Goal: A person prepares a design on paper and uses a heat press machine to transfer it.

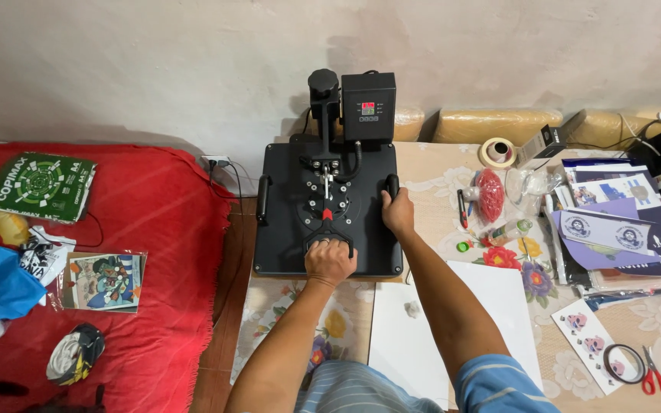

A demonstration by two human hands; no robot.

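My left hand [330,260] is at the centre of the frame, its grip wrapped tight around the front handle [329,233] of the black heat press [284,214], which sits closed and flat on the worktop [437,180] against the wall. My right hand [398,214] is just right of it, fingers curled around the press's right side handle [392,185]. The control box [368,105] with its lit display stands at the back of the press, upper centre. Below the press, in the lower middle, a white sheet [491,306] lies under my right forearm. To the right lie a red mesh bundle [489,193], a tape roll [497,152], printed papers [621,229], and in the lower right corner a sticker sheet [587,336] with red scissors [658,375] just beside it. At the left of the frame a red bed cover [154,229] carries a green paper pack [40,186] and a bagged picture [105,281].
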